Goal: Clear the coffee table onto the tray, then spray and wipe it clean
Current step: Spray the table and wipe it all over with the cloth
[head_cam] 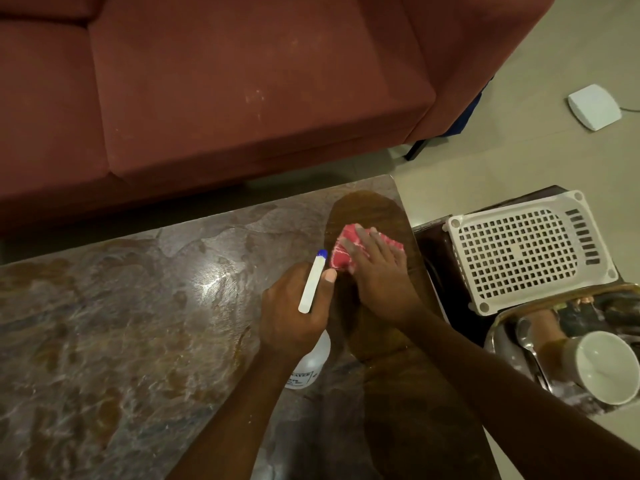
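The coffee table has a glossy marbled brown top with a dark wiped patch at its far right corner. My right hand presses a folded pink and white cloth flat onto that patch. My left hand grips a white spray bottle by its neck, just left of the cloth, nozzle with a blue tip pointing away from me. To the right, a tray holds a white mug, a spoon and a steel plate.
A dark red sofa runs along the far side of the table. A white perforated plastic basket lies upside down on a dark stand right of the table. A white flat device sits on the tiled floor.
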